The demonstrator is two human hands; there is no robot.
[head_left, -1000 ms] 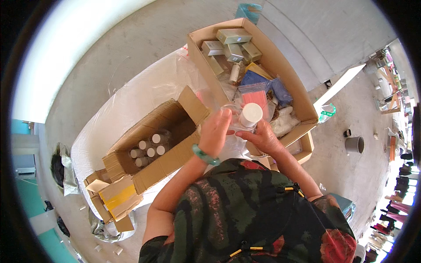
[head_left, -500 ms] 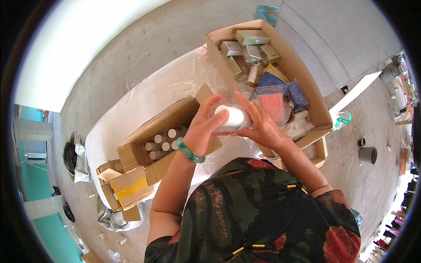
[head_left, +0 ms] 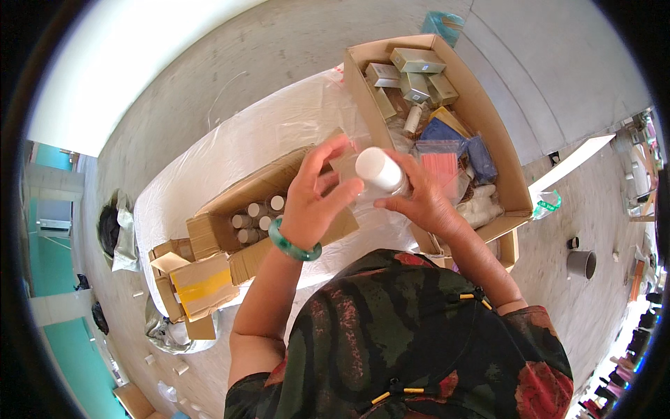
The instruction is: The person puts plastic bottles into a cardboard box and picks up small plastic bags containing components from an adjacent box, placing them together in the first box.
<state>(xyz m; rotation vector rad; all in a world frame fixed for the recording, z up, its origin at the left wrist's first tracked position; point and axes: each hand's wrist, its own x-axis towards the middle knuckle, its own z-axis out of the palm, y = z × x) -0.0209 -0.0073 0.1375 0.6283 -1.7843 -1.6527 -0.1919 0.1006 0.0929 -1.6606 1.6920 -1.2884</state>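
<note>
My right hand (head_left: pixel 423 192) is wrapped round a clear bottle with a white cap (head_left: pixel 377 166), held tilted above the covered table. Its clear body is partly hidden by the fingers. Just left of the bottle is my left hand (head_left: pixel 319 187), a green bangle on its wrist, with its fingers spread apart and curved. Below it stands an open cardboard box (head_left: pixel 209 241) holding several white-capped bottles (head_left: pixel 255 210). Beyond my right hand lies a larger carton (head_left: pixel 513 164) with small gold boxes (head_left: pixel 419 60), a bag of pink sticks (head_left: pixel 438 167) and blue packets (head_left: pixel 480 159).
White plastic sheeting (head_left: pixel 181 160) covers the table under the boxes. On the floor to the right stands a grey bucket (head_left: pixel 581 264). Sacks (head_left: pixel 125 241) sit on the floor at the left. A smaller cardboard box (head_left: pixel 508 250) is beside the large carton's near end.
My left hand has come off the bottle and moved left, its fingers spreading. The bottle now rests in my right hand alone, its cap tipped more upward.
</note>
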